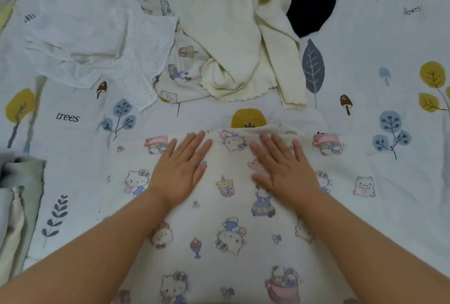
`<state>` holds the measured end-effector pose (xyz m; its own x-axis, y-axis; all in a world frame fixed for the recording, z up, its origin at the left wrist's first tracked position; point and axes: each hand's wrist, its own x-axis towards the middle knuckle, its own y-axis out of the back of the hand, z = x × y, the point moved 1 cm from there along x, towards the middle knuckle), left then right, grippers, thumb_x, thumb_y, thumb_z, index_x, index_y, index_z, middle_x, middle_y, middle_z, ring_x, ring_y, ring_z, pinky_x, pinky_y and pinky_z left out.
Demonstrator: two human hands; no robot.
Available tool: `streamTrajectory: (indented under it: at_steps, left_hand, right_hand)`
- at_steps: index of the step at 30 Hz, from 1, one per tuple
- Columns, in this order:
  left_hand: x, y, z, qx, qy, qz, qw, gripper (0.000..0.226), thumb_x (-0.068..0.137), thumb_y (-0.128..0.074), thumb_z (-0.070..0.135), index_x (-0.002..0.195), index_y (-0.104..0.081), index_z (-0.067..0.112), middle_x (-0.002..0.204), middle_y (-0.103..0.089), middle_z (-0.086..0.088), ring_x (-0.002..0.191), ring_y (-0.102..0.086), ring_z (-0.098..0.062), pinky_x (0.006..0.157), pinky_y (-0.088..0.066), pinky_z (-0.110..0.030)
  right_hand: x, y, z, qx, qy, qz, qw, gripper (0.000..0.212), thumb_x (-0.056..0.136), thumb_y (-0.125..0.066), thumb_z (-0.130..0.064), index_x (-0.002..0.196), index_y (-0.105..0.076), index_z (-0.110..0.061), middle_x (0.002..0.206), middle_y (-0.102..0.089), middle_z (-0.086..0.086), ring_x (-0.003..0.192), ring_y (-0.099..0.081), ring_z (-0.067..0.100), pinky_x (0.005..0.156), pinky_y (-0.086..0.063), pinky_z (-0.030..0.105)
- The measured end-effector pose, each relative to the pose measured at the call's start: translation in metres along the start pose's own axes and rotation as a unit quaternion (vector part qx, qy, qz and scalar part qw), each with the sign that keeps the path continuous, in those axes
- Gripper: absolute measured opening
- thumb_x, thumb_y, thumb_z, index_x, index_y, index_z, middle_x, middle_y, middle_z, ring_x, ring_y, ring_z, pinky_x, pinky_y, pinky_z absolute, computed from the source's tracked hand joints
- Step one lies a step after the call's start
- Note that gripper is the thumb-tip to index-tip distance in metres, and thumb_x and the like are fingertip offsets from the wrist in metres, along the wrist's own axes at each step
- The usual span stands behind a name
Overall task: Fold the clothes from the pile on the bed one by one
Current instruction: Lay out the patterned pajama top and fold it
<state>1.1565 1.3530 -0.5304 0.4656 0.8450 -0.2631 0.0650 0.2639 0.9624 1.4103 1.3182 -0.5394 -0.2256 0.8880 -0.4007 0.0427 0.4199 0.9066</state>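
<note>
- Cartoon-print garment (226,206) lies spread flat on the bedsheet (389,182), nearest the person, its far edge running straight across just beyond the fingertips.
- Left hand (181,169) rests palm down on the garment near that far edge, fingers straight and slightly spread, gripping nothing.
- Right hand (285,169) lies flat on the garment just beside the left, fingers also straight and spread, holding nothing; a strip of printed cloth shows between the two hands.
- Beyond the garment, well apart from it, sits the pile: a cream top (231,23) crumpled in the middle, with a second cartoon-print piece (180,72) tucked under its left side.
- White dotted garment (97,40) lies loosely to the left of the cream top, overlapping that print piece.
- Dark navy item (314,4) peeks out behind the cream top on its right.
- Grey-green cloth (19,194) sits at the left of the spread garment, apart from it, partly cut off by the picture's edge.
</note>
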Motion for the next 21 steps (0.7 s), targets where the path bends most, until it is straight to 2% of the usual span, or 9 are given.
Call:
streamTrajectory:
  at_steps: [3,5,9,11,14,16,17,19,21]
  left_hand:
    - [0.011,-0.003,0.000,0.016,0.015,-0.023,0.999,0.050,0.094,0.001,0.048,0.137,0.022,0.033,0.151,0.022,0.010,0.143,0.016,-0.010,0.113,0.014,-0.033]
    - [0.009,0.006,0.006,0.024,0.030,-0.022,0.999,0.051,0.097,-0.006,0.046,0.137,0.023,0.032,0.155,0.019,0.006,0.144,0.015,-0.013,0.112,0.016,-0.036]
    - [-0.019,0.030,0.034,-0.015,0.025,0.010,1.000,0.061,0.090,-0.002,0.053,0.145,0.006,0.026,0.154,0.010,0.000,0.142,0.012,-0.020,0.112,0.012,-0.040]
    - [-0.038,0.038,0.059,-0.035,-0.008,0.022,0.999,0.061,0.092,-0.016,0.048,0.146,-0.013,0.019,0.154,-0.011,-0.008,0.142,-0.010,-0.029,0.112,-0.004,-0.049]
    - [-0.062,0.036,0.095,-0.039,-0.040,0.027,0.998,0.058,0.090,-0.029,0.043,0.140,-0.039,0.014,0.146,-0.037,-0.012,0.132,-0.038,-0.033,0.110,-0.024,-0.056]
    - [-0.073,0.029,0.113,-0.045,-0.046,0.005,0.998,0.059,0.088,-0.031,0.046,0.138,-0.045,0.016,0.144,-0.042,-0.011,0.129,-0.043,-0.033,0.105,-0.022,-0.052]
    - [-0.078,0.024,0.120,-0.039,-0.048,-0.012,0.998,0.061,0.087,-0.031,0.049,0.137,-0.047,0.017,0.143,-0.043,-0.010,0.129,-0.044,-0.032,0.103,-0.021,-0.049]
    - [-0.084,0.015,0.130,-0.028,-0.048,-0.057,0.997,0.065,0.084,-0.030,0.057,0.135,-0.049,0.022,0.143,-0.045,-0.008,0.128,-0.045,-0.031,0.101,-0.019,-0.047]
    - [-0.085,0.009,0.133,-0.026,-0.044,-0.092,0.994,0.068,0.082,-0.028,0.062,0.135,-0.049,0.026,0.143,-0.045,-0.005,0.131,-0.042,-0.030,0.103,-0.015,-0.046]
  right_hand:
    - [0.009,0.010,-0.001,0.033,-0.024,0.013,0.999,0.067,0.092,-0.015,-0.061,0.139,0.024,-0.036,0.144,0.036,-0.011,0.129,0.040,0.007,0.109,0.022,0.034]
    - [0.002,0.022,-0.005,0.089,-0.041,0.037,0.995,0.067,0.096,-0.026,-0.051,0.149,0.008,-0.026,0.155,0.019,-0.005,0.142,0.021,0.012,0.114,0.011,0.033]
    - [-0.045,0.043,-0.001,0.248,-0.145,0.182,0.940,0.057,0.095,-0.046,-0.022,0.148,-0.024,-0.014,0.154,-0.023,0.010,0.142,-0.018,0.024,0.115,-0.010,0.033]
    - [-0.078,0.041,0.007,0.252,-0.217,0.222,0.917,0.054,0.090,-0.052,-0.014,0.141,-0.036,-0.009,0.143,-0.040,0.014,0.133,-0.034,0.029,0.111,-0.024,0.041]
    - [-0.129,0.026,0.017,0.292,-0.358,0.180,0.868,0.047,0.085,-0.060,-0.016,0.128,-0.045,-0.005,0.126,-0.050,0.020,0.119,-0.041,0.034,0.099,-0.031,0.043]
    - [-0.158,0.015,0.024,0.350,-0.454,0.118,0.811,0.041,0.084,-0.063,-0.023,0.118,-0.047,-0.007,0.120,-0.053,0.022,0.113,-0.045,0.038,0.095,-0.037,0.047]
    - [-0.169,0.009,0.027,0.376,-0.489,0.081,0.783,0.046,0.084,-0.063,-0.027,0.120,-0.047,-0.005,0.122,-0.054,0.023,0.113,-0.047,0.039,0.095,-0.039,0.048]
    - [-0.186,-0.002,0.027,0.421,-0.511,0.043,0.749,0.052,0.085,-0.062,-0.032,0.126,-0.048,-0.004,0.122,-0.057,0.019,0.111,-0.051,0.036,0.094,-0.041,0.045]
    - [-0.193,-0.005,0.026,0.447,-0.504,0.035,0.738,0.042,0.084,-0.063,-0.032,0.116,-0.059,-0.005,0.102,-0.066,0.010,0.094,-0.059,0.030,0.080,-0.046,0.038]
